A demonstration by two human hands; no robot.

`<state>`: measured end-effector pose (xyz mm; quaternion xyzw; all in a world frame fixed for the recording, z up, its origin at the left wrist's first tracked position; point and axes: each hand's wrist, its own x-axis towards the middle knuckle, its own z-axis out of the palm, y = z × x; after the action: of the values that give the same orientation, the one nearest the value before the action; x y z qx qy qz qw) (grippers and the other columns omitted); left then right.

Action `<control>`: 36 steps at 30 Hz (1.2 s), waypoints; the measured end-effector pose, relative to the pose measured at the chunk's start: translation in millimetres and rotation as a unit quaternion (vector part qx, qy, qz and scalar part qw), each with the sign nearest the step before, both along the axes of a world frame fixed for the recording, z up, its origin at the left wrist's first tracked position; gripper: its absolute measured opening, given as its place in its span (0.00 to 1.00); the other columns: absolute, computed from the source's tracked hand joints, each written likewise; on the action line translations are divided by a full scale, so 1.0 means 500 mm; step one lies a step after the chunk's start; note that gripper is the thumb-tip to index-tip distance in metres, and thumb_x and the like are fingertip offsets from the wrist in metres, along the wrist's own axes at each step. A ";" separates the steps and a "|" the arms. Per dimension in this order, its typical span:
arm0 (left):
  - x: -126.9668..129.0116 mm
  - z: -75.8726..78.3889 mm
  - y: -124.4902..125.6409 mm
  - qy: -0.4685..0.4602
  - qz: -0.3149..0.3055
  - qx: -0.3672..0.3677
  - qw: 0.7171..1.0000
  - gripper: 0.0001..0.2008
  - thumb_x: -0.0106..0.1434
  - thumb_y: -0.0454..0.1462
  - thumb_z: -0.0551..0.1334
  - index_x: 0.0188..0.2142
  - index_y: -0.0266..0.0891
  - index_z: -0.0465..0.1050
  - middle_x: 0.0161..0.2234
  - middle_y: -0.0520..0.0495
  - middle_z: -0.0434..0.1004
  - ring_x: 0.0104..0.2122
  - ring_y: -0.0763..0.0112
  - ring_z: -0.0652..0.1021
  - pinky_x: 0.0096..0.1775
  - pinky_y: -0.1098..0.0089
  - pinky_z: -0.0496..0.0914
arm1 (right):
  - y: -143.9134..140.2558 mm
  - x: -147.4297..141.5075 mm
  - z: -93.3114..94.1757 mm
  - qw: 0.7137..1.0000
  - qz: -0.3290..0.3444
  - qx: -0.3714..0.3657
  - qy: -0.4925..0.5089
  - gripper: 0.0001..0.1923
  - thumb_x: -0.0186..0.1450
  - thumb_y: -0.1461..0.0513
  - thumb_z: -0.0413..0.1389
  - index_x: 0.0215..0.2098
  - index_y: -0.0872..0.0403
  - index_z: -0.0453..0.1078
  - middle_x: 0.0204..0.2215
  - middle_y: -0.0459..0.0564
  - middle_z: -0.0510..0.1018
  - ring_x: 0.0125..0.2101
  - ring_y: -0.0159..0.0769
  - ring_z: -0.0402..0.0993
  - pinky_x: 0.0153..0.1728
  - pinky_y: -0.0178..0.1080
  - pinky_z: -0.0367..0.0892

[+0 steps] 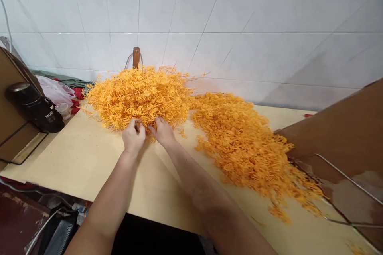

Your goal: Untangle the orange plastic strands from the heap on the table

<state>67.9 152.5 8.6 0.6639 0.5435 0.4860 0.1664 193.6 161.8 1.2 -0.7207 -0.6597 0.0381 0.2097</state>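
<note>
1. I see both hands at the near edge of the tall heap of orange plastic sprigs [140, 95], which sits on the pale table [89, 155] close to the white tiled wall [239, 28].

2. My left hand [133, 136] has its fingers curled together, pinching what looks like a small bit of orange at the heap's rim; I judge it a light pinch, though the piece itself is mostly hidden by the knuckles.

3. My right hand [162, 130] lies just beside the left one, fingers bent and close together, their tips touching the sprigs at the base of the heap. I cannot tell whether it actually grips anything.

4. The hands meet at the closest edge of the heap, which I read as the easiest place to pull loose single pieces without the tangle dragging along.

5. A second, flatter spread of orange pieces [245, 147] runs to the right, touching the tall heap and trailing toward a brown cardboard box [344, 135] with a wire frame [344, 175] by it. The split into a fluffy heap and a flat spread suggests two sorted lots, but that is only my guess.

6. At the left stands a black flask [32, 105] lying tilted against another brown board; white lettering on it reads "VACUU", the rest out of sight. Behind it are a pinkish plastic bag [56, 89] and some red pieces [77, 93].

7. A small brown peg [136, 56] with a wire pokes up behind the heap at the wall.
</note>
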 end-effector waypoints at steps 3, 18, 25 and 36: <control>0.008 0.006 -0.014 -0.027 -0.083 0.100 0.991 0.08 0.58 0.36 0.51 0.33 0.37 0.67 0.26 0.49 0.70 0.25 0.76 0.70 0.31 0.74 0.66 | -0.007 -0.006 -0.006 1.000 0.007 0.001 -0.026 0.21 0.64 0.58 0.45 0.52 0.59 0.61 0.54 0.60 0.64 0.51 0.45 0.61 0.48 0.44 0.59; 0.035 -0.054 0.009 0.207 -0.044 0.057 0.976 0.24 0.61 0.37 0.48 0.58 0.37 0.56 0.61 0.38 0.50 0.58 0.61 0.58 0.55 0.57 0.54 | -0.121 0.028 0.157 0.961 0.240 -0.102 -0.091 0.15 0.62 0.58 0.48 0.44 0.55 0.70 0.47 0.58 0.71 0.41 0.42 0.71 0.41 0.41 0.64; 0.045 -0.061 0.006 0.221 -0.031 0.053 0.973 0.25 0.61 0.37 0.49 0.59 0.37 0.55 0.61 0.37 0.50 0.58 0.59 0.57 0.56 0.56 0.52 | -0.046 -0.033 0.311 0.982 0.137 0.121 -0.039 0.12 0.63 0.59 0.48 0.38 0.57 0.70 0.34 0.53 0.73 0.36 0.38 0.69 0.37 0.40 0.62; 0.042 -0.062 0.006 0.213 -0.046 0.014 0.976 0.26 0.60 0.37 0.50 0.59 0.38 0.55 0.61 0.38 0.49 0.57 0.58 0.58 0.57 0.57 0.52 | 0.050 -0.073 0.257 0.970 0.152 0.153 -0.114 0.04 0.60 0.64 0.51 0.33 0.57 0.67 0.37 0.57 0.68 0.41 0.44 0.62 0.39 0.44 0.61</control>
<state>88.7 155.6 -22.4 0.7791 0.5280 0.3327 0.0595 157.2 186.8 129.7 -0.5707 -0.7791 -0.1144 0.2329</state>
